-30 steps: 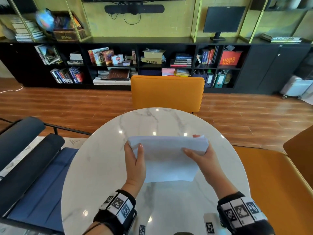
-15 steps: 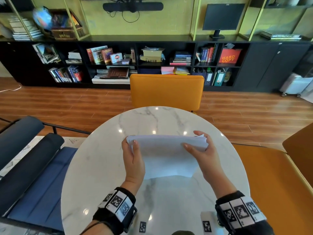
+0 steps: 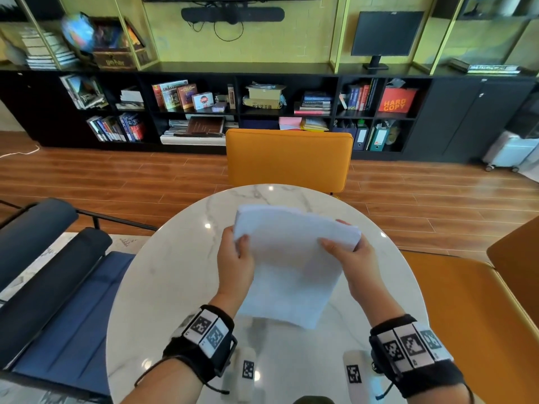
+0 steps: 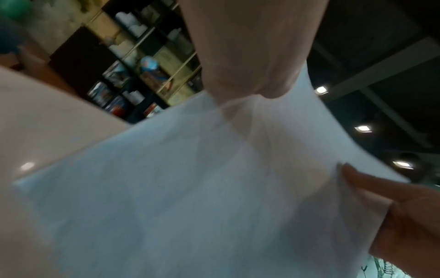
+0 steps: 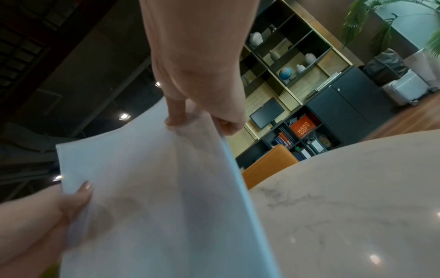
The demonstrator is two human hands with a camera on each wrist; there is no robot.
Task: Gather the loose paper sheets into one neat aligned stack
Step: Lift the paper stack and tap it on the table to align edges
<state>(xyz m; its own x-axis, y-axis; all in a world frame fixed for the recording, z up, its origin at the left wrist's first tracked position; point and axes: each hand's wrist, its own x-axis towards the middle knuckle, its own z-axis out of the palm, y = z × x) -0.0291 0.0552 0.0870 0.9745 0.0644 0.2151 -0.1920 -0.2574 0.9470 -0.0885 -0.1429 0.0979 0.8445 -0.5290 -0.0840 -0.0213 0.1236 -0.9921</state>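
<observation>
Holding the paper stack (image 3: 288, 263) up over the round marble table (image 3: 163, 281), tilted, its lower edge down near the tabletop. My left hand (image 3: 236, 263) pinches the stack's left edge, thumb on top. My right hand (image 3: 354, 258) clamps the right edge, thumb across the top sheet, fingers curled behind. An orange chair (image 3: 288, 158) stands beyond the table.

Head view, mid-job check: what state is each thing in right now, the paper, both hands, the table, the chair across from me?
White paper sheets: gathered in one bundle, held tilted over the table, edges not yet flush.
Left hand: grips the bundle's left side, thumb on top.
Right hand: grips the bundle's right side, thumb on top.
Round white marble table: bare around the hands.
Orange upholstered chair: unoccupied, at the table's far edge.
</observation>
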